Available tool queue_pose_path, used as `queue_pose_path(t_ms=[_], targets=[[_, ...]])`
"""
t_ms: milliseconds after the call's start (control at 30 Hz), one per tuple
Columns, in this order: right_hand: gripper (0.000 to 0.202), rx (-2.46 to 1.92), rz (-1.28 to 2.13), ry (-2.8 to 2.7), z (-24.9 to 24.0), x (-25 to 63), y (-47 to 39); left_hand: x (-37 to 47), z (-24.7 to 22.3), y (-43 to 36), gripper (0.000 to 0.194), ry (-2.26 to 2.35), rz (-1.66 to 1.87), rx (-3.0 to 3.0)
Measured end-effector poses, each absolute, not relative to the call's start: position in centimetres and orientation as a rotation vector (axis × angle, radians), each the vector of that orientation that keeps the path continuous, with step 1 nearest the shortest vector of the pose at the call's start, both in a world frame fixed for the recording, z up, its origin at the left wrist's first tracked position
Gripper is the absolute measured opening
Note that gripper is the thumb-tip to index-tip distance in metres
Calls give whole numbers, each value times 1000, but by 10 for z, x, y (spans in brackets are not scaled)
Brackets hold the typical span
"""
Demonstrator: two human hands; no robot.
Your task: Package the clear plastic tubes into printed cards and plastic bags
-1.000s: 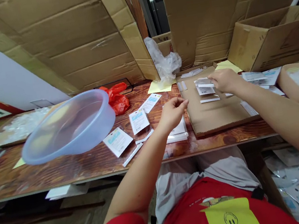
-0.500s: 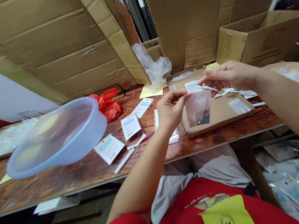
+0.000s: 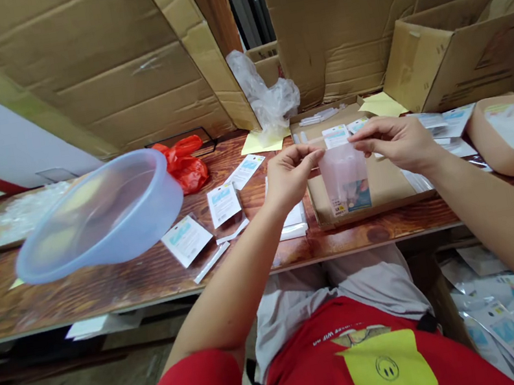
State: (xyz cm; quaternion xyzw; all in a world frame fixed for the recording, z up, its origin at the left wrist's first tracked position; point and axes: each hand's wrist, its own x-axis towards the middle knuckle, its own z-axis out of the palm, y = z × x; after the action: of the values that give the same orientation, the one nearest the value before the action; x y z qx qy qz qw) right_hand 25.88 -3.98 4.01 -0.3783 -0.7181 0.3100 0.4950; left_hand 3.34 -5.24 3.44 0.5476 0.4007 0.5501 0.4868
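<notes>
A small clear plastic bag [image 3: 343,171] with a printed card in its lower part hangs upright between my hands. Finger and thumb of my left hand [image 3: 294,172] are closed on its top left corner. My right hand [image 3: 393,140] pinches the top right corner. Behind the bag lies a shallow cardboard tray [image 3: 328,219], with clear plastic tubes [image 3: 320,116] at its far end and printed cards [image 3: 335,135] near the fingers. To the left of my left hand, several bagged cards [image 3: 224,204] rest on the wooden table [image 3: 144,283].
A blue plastic basin [image 3: 144,228] stands tilted at the left, beside a red bag [image 3: 186,165]. Cardboard boxes [image 3: 465,56] line the back. A tan tray [image 3: 485,141] of white pieces sits right. Finished-looking packets [image 3: 498,323] fill a box below the table's right edge.
My right hand has come down and left onto the bag's top right corner; the thin white strip seen by its fingers no longer shows. The bag now faces me more squarely. The view has shifted slightly.
</notes>
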Motion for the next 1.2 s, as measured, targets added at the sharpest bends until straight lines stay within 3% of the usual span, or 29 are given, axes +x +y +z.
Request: queue_pose_path(t_ms=[267, 433, 567, 733, 833, 967, 1100, 1200], targets=[[19, -1042, 437, -2015, 51, 269, -32, 21, 51, -30, 30, 881, 1132, 1722], [20, -878, 355, -2168, 53, 281, -74, 7, 54, -71, 7, 883, 1105, 2147], [19, -670, 443, -2318, 19, 287, -115, 0, 17, -130, 16, 835, 885, 2283], [18, -602, 300, -2405, -13, 293, -135, 4, -23, -176, 19, 1117, 948, 1605], [26, -586, 200, -2546, -7, 296, -136, 18, -29, -180, 27, 1136, 783, 1102], [41, -723, 73, -2624, 13, 285, -146, 36, -30, -171, 36, 1124, 772, 1021], [10, -833, 232, -2562, 18, 257, -161, 45, -27, -165, 29, 1101, 799, 940], [4, -867, 370, -2589, 11, 246, -162, 48, -24, -164, 22, 1115, 786, 898]])
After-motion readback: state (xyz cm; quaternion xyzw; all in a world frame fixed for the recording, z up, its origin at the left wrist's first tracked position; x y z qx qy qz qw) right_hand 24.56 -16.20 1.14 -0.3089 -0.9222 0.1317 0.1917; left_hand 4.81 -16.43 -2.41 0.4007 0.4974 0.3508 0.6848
